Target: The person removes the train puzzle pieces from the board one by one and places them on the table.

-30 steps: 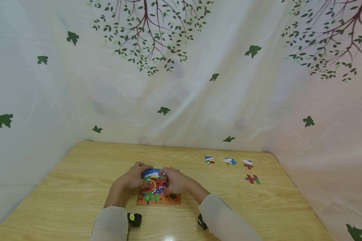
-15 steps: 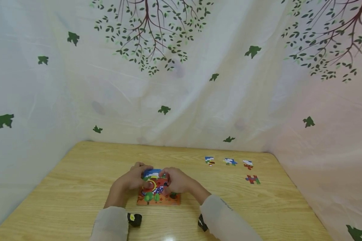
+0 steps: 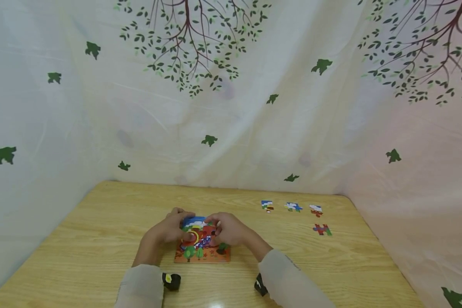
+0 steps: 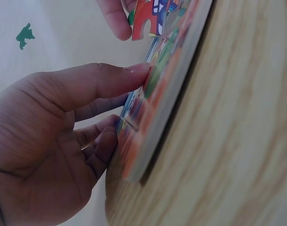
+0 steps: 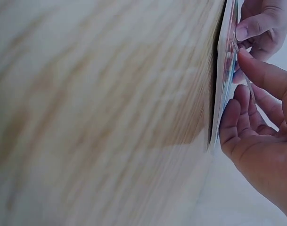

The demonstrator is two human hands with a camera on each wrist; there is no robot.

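Note:
A picture jigsaw board [image 3: 185,257] with an orange lower part lies on the wooden table. My left hand [image 3: 168,227] holds it at the left, the thumb pressing on the picture and the other fingers at the edge, as the left wrist view also shows. Between the thumb and fingers of my right hand [image 3: 231,229] is a red jigsaw piece [image 4: 145,19], tilted up over the board's right half. From the right wrist it appears edge-on as a thin line. The right hand covers part of the board's right side.
Several loose jigsaw pieces lie at the back right of the table [image 3: 100,239], among them a blue-and-white piece [image 3: 293,207] and a red-and-green piece [image 3: 322,229]. A pale cloth [image 3: 238,162] printed with leaves hangs behind the table.
My right hand has shifted slightly to the right with the red jigsaw piece. The left hand and the board stay where they were.

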